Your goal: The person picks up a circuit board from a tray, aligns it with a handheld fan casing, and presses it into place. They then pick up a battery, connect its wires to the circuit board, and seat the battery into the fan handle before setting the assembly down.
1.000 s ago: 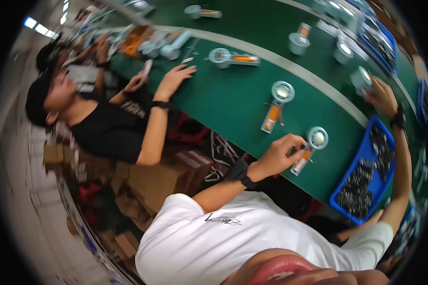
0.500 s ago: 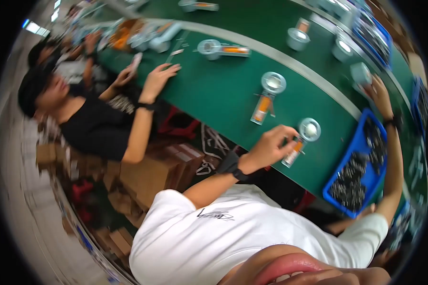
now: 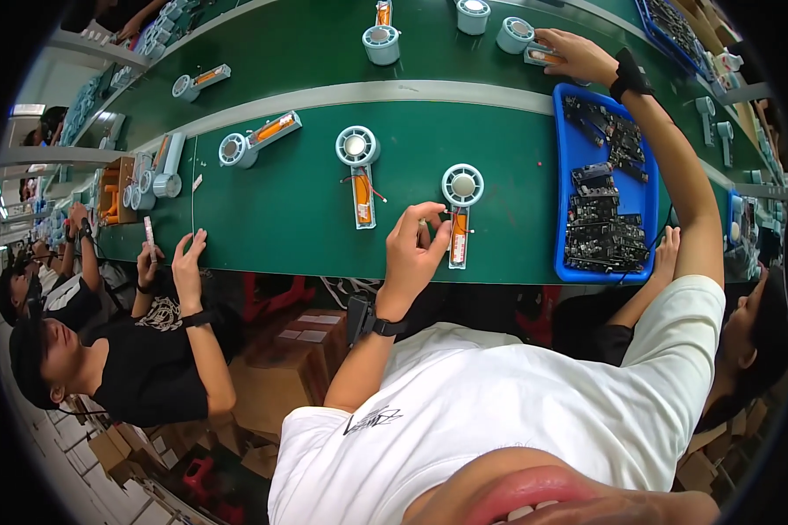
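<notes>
My left hand (image 3: 416,249) is beside the nearest light-blue handheld fan (image 3: 462,185), its thumb and index finger curled together at the handle's left edge. Whatever lies between those fingertips is too small to make out. This fan is open-backed, with an orange battery (image 3: 459,238) in its handle and thin wires poking out. My right hand (image 3: 578,57) reaches far over the bench, closed on the handle of another handheld fan (image 3: 516,33). A third fan (image 3: 357,146) lies left of my left hand, its red wire loose.
A blue tray (image 3: 561,188) of black circuit boards stands at the right. More fans (image 3: 382,44) lie beyond the pale divider strip (image 3: 324,94). Co-workers sit on both sides; one at the left has a hand (image 3: 188,262) at the bench edge. Cardboard boxes (image 3: 280,372) are below.
My view has swung round and levelled. My right hand, with a fan raised in it before, now has a fan down on the far surface. My left hand stays by the nearest fan.
</notes>
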Tool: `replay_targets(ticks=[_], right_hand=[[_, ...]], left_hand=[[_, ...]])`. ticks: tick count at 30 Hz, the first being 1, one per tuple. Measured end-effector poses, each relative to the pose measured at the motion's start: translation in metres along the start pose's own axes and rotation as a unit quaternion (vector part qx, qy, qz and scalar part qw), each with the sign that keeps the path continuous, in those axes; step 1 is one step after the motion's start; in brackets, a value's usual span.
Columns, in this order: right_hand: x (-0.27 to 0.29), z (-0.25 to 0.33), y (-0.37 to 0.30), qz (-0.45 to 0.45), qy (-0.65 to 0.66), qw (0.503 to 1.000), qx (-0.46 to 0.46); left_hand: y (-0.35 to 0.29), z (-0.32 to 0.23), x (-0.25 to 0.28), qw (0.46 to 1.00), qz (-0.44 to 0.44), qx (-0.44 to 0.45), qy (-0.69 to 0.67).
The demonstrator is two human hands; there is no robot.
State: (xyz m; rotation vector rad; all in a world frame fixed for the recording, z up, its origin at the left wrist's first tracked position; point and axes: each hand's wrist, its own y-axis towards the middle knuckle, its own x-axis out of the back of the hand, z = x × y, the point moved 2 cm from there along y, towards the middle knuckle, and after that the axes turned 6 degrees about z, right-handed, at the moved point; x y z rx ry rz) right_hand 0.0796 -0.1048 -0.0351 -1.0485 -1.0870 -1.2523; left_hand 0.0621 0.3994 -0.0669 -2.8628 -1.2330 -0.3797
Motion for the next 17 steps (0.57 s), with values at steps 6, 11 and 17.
replay_targets(ticks=[6,11,17], right_hand=[[0.015,-0.014,-0.007,0.069,-0.095,0.991,-0.062],[0.104,0.148,0.0,-0.102,-0.022,0.98,-0.168],[0.103,0.292,0.0,-0.044,0.066,0.989,-0.126]], left_hand=[[-0.001,0.003,0.002,1.0,-0.005,-0.003,-0.009],[-0.005,0.003,0.007,0.999,-0.029,-0.036,-0.018],[-0.012,-0.026,0.051,0.973,-0.141,-0.136,0.118]])
